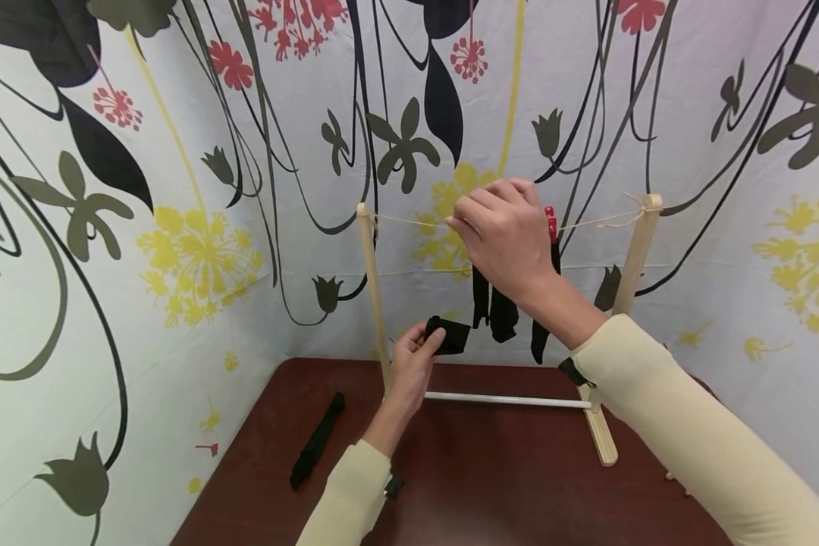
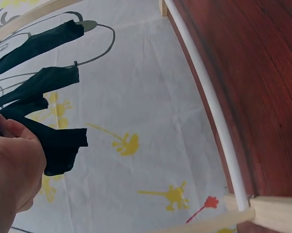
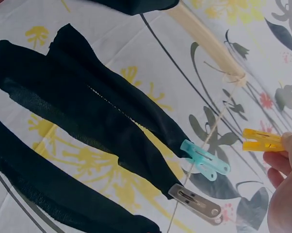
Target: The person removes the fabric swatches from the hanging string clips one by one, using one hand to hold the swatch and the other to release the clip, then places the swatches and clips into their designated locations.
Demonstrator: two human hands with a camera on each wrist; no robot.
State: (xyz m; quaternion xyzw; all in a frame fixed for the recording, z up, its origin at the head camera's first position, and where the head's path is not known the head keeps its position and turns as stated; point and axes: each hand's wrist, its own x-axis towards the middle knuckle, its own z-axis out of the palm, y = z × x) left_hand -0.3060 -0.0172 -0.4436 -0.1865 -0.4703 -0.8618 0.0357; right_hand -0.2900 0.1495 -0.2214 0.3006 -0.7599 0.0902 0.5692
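My left hand point(image 1: 412, 364) pinches a folded black sock point(image 1: 453, 337) below the string, left of the hanging socks. In the left wrist view, that hand point(image 2: 17, 167) partly covers the dark cloth point(image 2: 63, 145). My right hand point(image 1: 506, 239) is raised at string height and hides part of the string. In the right wrist view, a yellow clothespin point(image 3: 261, 140) is pinched between its fingers, apart from the string point(image 3: 215, 127). Black socks point(image 3: 92, 97) hang there from a teal clothespin point(image 3: 204, 158) and a grey clothespin point(image 3: 197, 201). A red clothespin point(image 1: 550, 224) holds another sock point(image 1: 541, 337).
The string runs between a left wooden post point(image 1: 371, 280) and a right wooden post point(image 1: 636, 254). Between their feet, a white rod point(image 1: 508, 399) lies low across the dark red table point(image 1: 491, 470). Another black sock point(image 1: 317, 440) lies on the table at left. Patterned cloth point(image 1: 300, 152) hangs behind.
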